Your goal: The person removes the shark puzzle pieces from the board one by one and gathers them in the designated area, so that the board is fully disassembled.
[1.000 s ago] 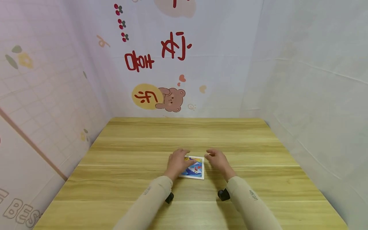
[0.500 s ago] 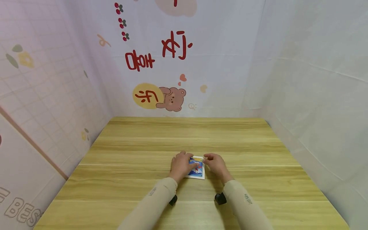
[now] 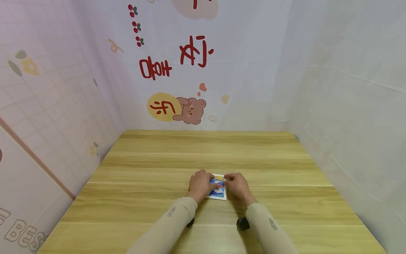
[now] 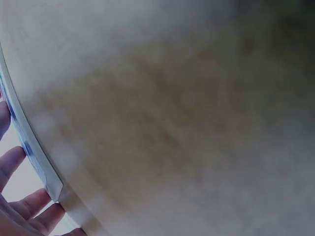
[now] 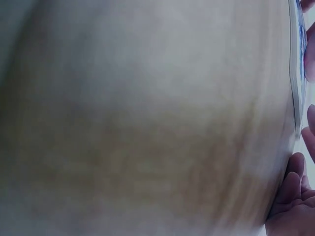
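One left wall (image 3: 54,84): pale cloth printed with faint grid lines, yellow flowers and green leaves, with large outlined letters low at its near end.
Table (image 3: 142,165): yellowish wood grain, stretching from the near side to the far side.
Left sleeve (image 3: 168,222): beige with small lettering, reaching in from the near side; a black piece (image 3: 190,223) showed beneath its cuff.
Back wall (image 3: 247,53): white cloth at the far side, carrying red characters, a column of cherries and a brown bear (image 3: 192,110) beside a yellow disc (image 3: 161,107).
Left hand (image 3: 200,185): laid over the left part of a picture card (image 3: 219,192), fingers apart toward the far edge, thumb stretched across its face.
Picture card: on the table between the two hands, white-bordered, printed in blue and yellow, its left side covered.
Right hand (image 3: 238,185): at the card's far right corner, thumb and forefinger bent toward it; I couldn't tell whether they were clamped on the edge or only beside it.
Right sleeve (image 3: 269,225): beige and lettered too, with a second black piece (image 3: 243,223) jutting left from under it.
Right wall (image 3: 349,106): whitish cloth, lightly creased.
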Demonstrator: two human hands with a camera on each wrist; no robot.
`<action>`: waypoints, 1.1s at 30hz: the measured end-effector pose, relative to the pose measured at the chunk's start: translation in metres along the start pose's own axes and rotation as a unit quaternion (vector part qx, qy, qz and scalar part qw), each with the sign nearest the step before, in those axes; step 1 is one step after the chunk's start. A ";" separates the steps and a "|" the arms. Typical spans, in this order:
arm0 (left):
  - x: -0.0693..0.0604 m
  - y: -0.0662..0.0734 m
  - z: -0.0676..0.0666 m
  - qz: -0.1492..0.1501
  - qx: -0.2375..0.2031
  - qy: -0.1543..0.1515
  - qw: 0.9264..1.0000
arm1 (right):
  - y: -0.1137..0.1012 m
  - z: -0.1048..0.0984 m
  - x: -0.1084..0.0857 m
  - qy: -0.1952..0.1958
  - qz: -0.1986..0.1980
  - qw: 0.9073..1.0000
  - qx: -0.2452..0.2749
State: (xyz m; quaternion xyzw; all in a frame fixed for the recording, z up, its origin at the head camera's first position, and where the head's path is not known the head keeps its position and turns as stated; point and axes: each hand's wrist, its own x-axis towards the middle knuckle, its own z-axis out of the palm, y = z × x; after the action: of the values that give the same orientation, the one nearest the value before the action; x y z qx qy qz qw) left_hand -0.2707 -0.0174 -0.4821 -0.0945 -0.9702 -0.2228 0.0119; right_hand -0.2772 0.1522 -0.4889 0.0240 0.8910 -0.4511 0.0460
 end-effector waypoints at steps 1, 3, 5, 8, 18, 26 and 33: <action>0.000 0.000 -0.001 0.000 0.001 -0.001 1.000 | -0.001 0.000 0.000 0.000 -0.005 1.000 -0.003; 0.001 0.001 -0.003 0.001 0.002 0.003 1.000 | -0.003 -0.001 0.000 0.002 -0.017 1.000 -0.007; 0.002 0.002 -0.006 0.005 0.004 0.012 1.000 | -0.006 -0.002 0.001 0.003 -0.034 0.999 -0.013; 0.003 0.002 -0.008 0.007 0.010 0.013 1.000 | -0.008 -0.002 0.001 -0.003 -0.045 0.999 -0.023; -0.002 0.001 -0.004 0.005 0.014 0.005 1.000 | -0.007 -0.001 -0.002 -0.056 0.007 0.998 0.039; -0.001 0.000 0.001 0.004 0.028 -0.001 1.000 | -0.010 -0.006 -0.007 -0.069 0.009 0.997 0.043; -0.002 0.000 0.002 0.006 0.028 -0.007 1.000 | -0.008 -0.003 -0.008 -0.068 0.008 0.996 0.050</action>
State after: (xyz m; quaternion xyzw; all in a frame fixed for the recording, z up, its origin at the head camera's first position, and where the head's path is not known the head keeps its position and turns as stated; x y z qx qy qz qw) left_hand -0.2684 -0.0174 -0.4839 -0.1018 -0.9754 -0.1951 0.0094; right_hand -0.2701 0.1500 -0.4801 0.0025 0.8621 -0.4950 0.1083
